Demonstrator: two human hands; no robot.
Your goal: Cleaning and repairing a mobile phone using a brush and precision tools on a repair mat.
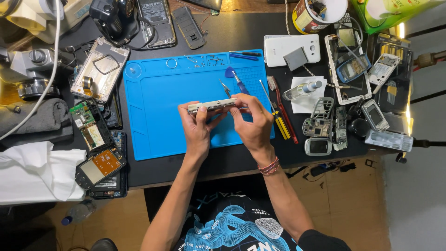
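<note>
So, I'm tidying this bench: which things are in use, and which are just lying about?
In use:
left hand
right hand
white phone body, held edge-on over the blue mat

Lying about:
tweezers
blue pry tool
screwdrivers
spray bottle
white phone

A black-topped wooden work desk (pixel 241 32) fills most of the view, its front edge showing pale wood. Below the desk lies a tan tiled floor (pixel 353 209). Right of the desk, a grey smooth surface (pixel 418 200) runs alongside, and bright warm light (pixel 409 111) glows at the desk's right edge.
</note>
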